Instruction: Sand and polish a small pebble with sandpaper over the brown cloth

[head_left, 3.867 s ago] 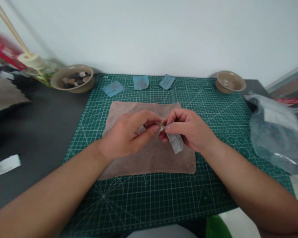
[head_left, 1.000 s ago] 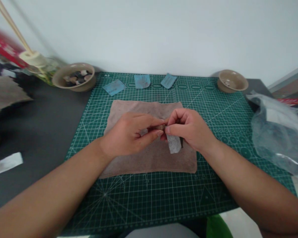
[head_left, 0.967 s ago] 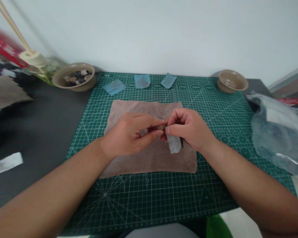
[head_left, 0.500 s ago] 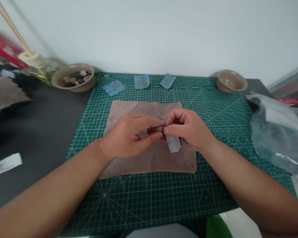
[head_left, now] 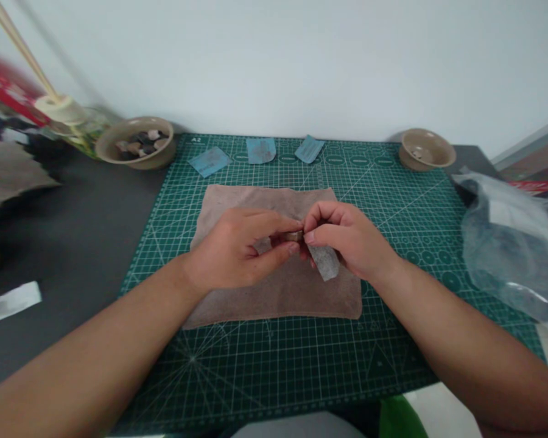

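Note:
My left hand [head_left: 244, 246] pinches a small brownish stone [head_left: 294, 236] between thumb and fingers, and most of the stone is hidden by them. In my right hand [head_left: 344, 234] is a folded grey piece of sandpaper [head_left: 326, 261], its loose end hanging below the thumb. The right fingertips press the paper against the stone's right end. Both hands hover over a brown cloth [head_left: 265, 298] spread on the green cutting mat [head_left: 251, 365].
Three blue printed sheets [head_left: 261, 151] lie behind the cloth. A bowl of pebbles [head_left: 137, 143] stands back left, and another bowl [head_left: 425, 149] back right. A clear plastic bag [head_left: 506, 243] is at the right edge. A reed diffuser [head_left: 61, 109] stands at far left.
My right hand has shifted very slightly right, and the hanging end of the sandpaper has swung a little to the right. My left hand stays nearly still around the stone.

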`<state>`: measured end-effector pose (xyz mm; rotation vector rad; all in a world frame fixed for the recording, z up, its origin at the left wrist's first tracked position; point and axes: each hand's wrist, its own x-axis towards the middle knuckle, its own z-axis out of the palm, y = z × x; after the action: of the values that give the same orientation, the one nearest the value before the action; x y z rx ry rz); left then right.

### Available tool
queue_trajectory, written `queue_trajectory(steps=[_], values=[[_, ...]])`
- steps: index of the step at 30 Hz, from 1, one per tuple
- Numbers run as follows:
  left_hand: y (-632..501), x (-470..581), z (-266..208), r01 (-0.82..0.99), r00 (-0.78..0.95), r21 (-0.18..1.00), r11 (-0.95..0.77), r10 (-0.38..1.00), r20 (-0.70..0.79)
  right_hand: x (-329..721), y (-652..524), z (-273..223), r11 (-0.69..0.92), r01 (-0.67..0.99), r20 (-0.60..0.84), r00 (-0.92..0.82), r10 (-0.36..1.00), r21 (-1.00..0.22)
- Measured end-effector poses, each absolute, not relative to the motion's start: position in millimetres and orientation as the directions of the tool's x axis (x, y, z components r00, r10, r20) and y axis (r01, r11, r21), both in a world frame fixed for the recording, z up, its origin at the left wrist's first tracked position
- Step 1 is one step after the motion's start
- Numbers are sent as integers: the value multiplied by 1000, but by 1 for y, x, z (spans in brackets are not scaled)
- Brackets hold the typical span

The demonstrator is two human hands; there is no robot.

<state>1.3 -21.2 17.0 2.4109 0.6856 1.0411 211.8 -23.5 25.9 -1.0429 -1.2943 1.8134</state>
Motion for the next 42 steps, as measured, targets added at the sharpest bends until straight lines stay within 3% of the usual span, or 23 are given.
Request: queue_trajectory(steps=[24, 31, 42], values=[[-21, 1, 14, 297, 606, 523, -799, 581, 543, 212, -22, 22, -177, 67, -190, -385, 903, -982], [-21, 1, 13, 317, 615, 512, -798, 584, 530, 213, -21, 20, -87, 192, -149, -343, 928, -978], [-21, 2, 12, 317, 641, 505, -803, 574, 509, 212, -22, 18, -58, 186, -120, -343, 932, -981]])
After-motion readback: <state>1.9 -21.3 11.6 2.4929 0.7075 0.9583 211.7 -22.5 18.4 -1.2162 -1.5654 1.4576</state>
